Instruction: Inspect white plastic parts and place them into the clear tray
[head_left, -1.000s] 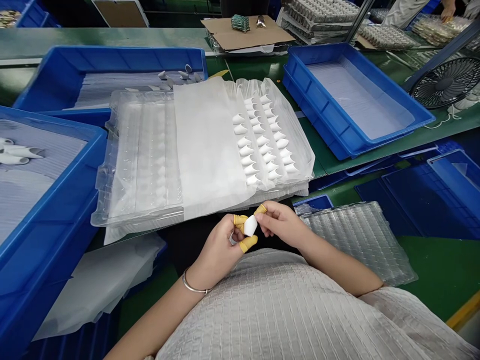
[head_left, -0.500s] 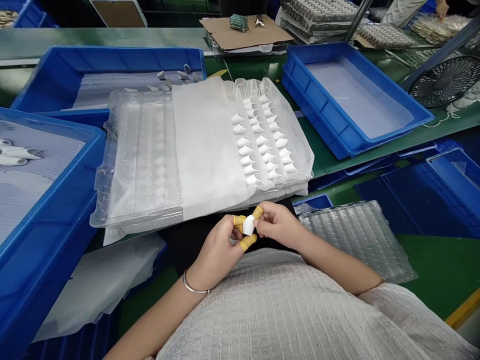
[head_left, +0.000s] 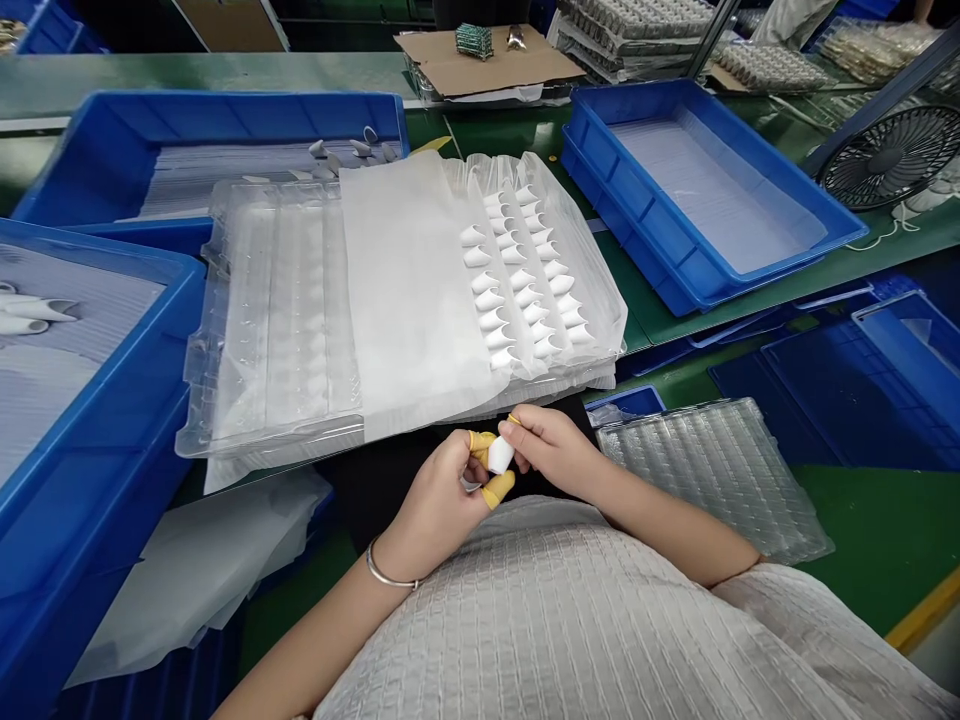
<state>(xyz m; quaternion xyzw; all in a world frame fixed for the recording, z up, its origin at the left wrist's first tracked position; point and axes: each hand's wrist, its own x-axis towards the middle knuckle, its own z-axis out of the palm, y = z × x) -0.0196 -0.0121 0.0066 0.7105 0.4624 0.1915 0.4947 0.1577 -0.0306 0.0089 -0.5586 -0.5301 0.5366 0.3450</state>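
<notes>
Before the person's lap, left hand [head_left: 439, 490] and right hand [head_left: 551, 450] pinch one white piece [head_left: 500, 456] between them; three rows of pieces [head_left: 525, 285] already fill the clear tray [head_left: 262, 310] beside a sheet [head_left: 405, 290].

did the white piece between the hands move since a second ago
No: the white piece stays just short of the near edge of the clear tray, pinched between left hand and right hand; it only turned, showing a narrower face.
</notes>
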